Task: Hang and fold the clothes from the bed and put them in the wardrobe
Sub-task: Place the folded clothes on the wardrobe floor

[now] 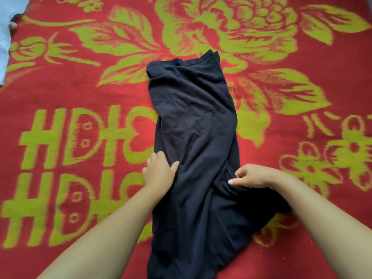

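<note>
1. The left hand (159, 172) grips the left edge of the long, dark navy soft-knit garment (193, 137), fingers tucked under the cloth, thumb on top.
2. The right hand (251, 176) pinches a fold at its right edge.
3. The garment lies lengthwise in a narrow strip on the red blanket with green flowers (80, 87).
4. Risk: the loose, wrinkled knit may bunch or unfold if either edge slips while being turned over.
</note>
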Available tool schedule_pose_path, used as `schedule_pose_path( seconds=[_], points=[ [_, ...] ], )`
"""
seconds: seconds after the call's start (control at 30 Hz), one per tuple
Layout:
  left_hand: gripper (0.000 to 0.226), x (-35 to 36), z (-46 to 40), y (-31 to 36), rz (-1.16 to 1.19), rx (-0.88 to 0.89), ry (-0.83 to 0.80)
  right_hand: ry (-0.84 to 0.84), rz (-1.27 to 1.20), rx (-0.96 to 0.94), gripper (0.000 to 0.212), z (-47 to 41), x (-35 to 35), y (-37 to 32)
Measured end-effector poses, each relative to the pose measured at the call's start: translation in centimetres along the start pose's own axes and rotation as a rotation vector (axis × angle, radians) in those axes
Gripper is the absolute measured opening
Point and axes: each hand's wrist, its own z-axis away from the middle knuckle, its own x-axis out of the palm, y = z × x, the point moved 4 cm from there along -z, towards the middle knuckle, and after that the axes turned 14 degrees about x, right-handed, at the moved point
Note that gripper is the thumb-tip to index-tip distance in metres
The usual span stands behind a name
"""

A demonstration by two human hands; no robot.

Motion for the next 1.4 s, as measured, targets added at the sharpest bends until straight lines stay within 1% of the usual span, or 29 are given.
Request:
schedule_pose_path(
  seconds=[0.07, 0.1, 0.17, 0.2, 0.27, 0.3, 0.37, 0.4, 0.43, 0.47, 0.5, 0.53, 0.57, 0.6, 0.63, 0.67, 0.77, 0.83, 0.87, 0.93, 0.97, 1.03, 1.1, 1.13, 1.17, 1.27, 1.3, 1.33, 1.4],
  points=[
    [0.042, 0.5, 2.1, -0.4, -0.069, 0.078, 0.031, 0.175, 0.053, 0.063, 0.043, 0.6, 0.4, 2.2],
    [0.043, 0.9, 3.1, -0.5, -0.11, 0.117, 0.038, 0.324, 0.04, 0.127, 0.038, 0.9, 0.3, 3.3],
    [0.05, 1.6, 4.7, -0.7, -0.204, 0.171, -0.008, 0.638, -0.098, 0.258, 0.031, 1.9, -0.1, 5.5],
    [0.057, 1.9, 5.6, -0.6, -0.253, 0.179, -0.038, 0.722, -0.193, 0.266, 0.031, 2.2, 0.1, 6.1],
    [0.068, 1.7, 7.5, 0.1, -0.305, 0.233, -0.026, 0.729, -0.402, 0.216, 0.031, 2.7, 1.0, 6.8],
    [0.07, 1.5, 8.7, 0.9, -0.294, 0.314, 0.013, 0.689, -0.544, 0.184, 0.032, 3.0, 1.4, 7.2],
    [0.075, 1.9, 11.5, 3.3, -0.267, 0.586, 0.087, 0.553, -0.735, 0.146, 0.044, 4.5, 2.6, 8.4],
    [0.077, 2.6, 13.4, 4.6, -0.255, 0.739, 0.08, 0.485, -0.696, 0.146, 0.053, 5.3, 3.4, 9.0],
    [0.078, 3.6, 15.4, 5.7, -0.243, 0.87, 0.048, 0.439, -0.531, 0.161, 0.062, 6.0, 4.5, 9.8],
    [0.08, 4.7, 17.0, 6.8, -0.222, 0.946, -0.019, 0.44, -0.324, 0.191, 0.066, 6.6, 5.8, 10.6],
    [0.085, 5.9, 18.2, 7.6, -0.204, 0.948, -0.119, 0.469, -0.157, 0.218, 0.061, 7.0, 6.9, 11.3],
    [0.092, 7.1, 18.9, 8.2, -0.217, 0.901, -0.229, 0.515, -0.089, 0.242, 0.048, 7.3, 7.7, 11.9],
    [0.101, 8.2, 19.3, 8.7, -0.24, 0.848, -0.317, 0.559, -0.157, 0.258, 0.033, 7.6, 7.9, 12.5],
    [0.106, 9.3, 19.5, 9.0, -0.258, 0.784, -0.396, 0.572, -0.311, 0.256, 0.019, 7.8, 7.6, 12.9],
    [0.106, 10.4, 19.5, 9.1, -0.296, 0.719, -0.483, 0.557, -0.479, 0.24, 0.01, 7.8, 7.0, 13.4],
    [0.105, 10.9, 19.5, 9.4, -0.339, 0.689, -0.519, 0.529, -0.642, 0.215, 0.007, 7.7, 6.2, 13.8],
    [0.091, 11.0, 19.0, 10.1, -0.368, 0.67, -0.489, 0.402, -1.0, 0.152, 0.013, 7.9, 3.4, 14.6],
    [0.084, 9.9, 18.1, 10.3, -0.197, 0.652, -0.408, 0.273, -1.097, 0.167, 0.025, 7.8, 2.5, 15.1],
    [0.078, 9.2, 17.6, 10.3, -0.069, 0.626, -0.367, 0.267, -1.108, 0.222, 0.029, 7.7, 2.3, 15.7],
    [0.062, 8.1, 17.1, 9.9, 0.148, 0.609, -0.33, 0.393, -1.073, 0.368, 0.022, 7.5, 2.4, 17.3],
    [0.058, 7.8, 17.4, 9.6, 0.181, 0.64, -0.353, 0.501, -1.006, 0.427, 0.017, 7.5, 2.8, 18.1],
    [0.054, 7.9, 18.8, 9.2, 0.118, 0.753, -0.498, 0.628, -0.843, 0.525, 0.023, 7.5, 4.4, 19.2],
    [0.05, 8.7, 19.8, 8.6, -0.002, 0.776, -0.707, 0.609, -0.822, 0.55, 0.028, 7.7, 6.9, 18.9],
    [0.048, 8.8, 19.8, 8.6, -0.014, 0.758, -0.731, 0.618, -0.826, 0.54, 0.031, 7.8, 8.0, 18.6],
    [0.045, 8.7, 19.5, 9.2, 0.011, 0.739, -0.697, 0.671, -0.827, 0.518, 0.034, 8.1, 8.7, 18.1],
    [0.032, 7.4, 17.4, 13.4, 0.243, 0.682, -0.427, 0.963, -0.77, 0.367, 0.036, 9.7, 9.7, 16.3],
    [0.031, 7.2, 16.7, 15.1, 0.324, 0.651, -0.366, 0.961, -0.767, 0.305, 0.038, 9.8, 10.0, 15.4],
    [0.033, 7.2, 15.9, 16.9, 0.4, 0.603, -0.348, 0.886, -0.762, 0.267, 0.044, 9.4, 10.3, 14.5],
    [0.039, 7.4, 14.7, 19.7, 0.532, 0.473, -0.37, 0.691, -0.612, 0.323, 0.054, 8.2, 11.1, 13.3]
  ],
)
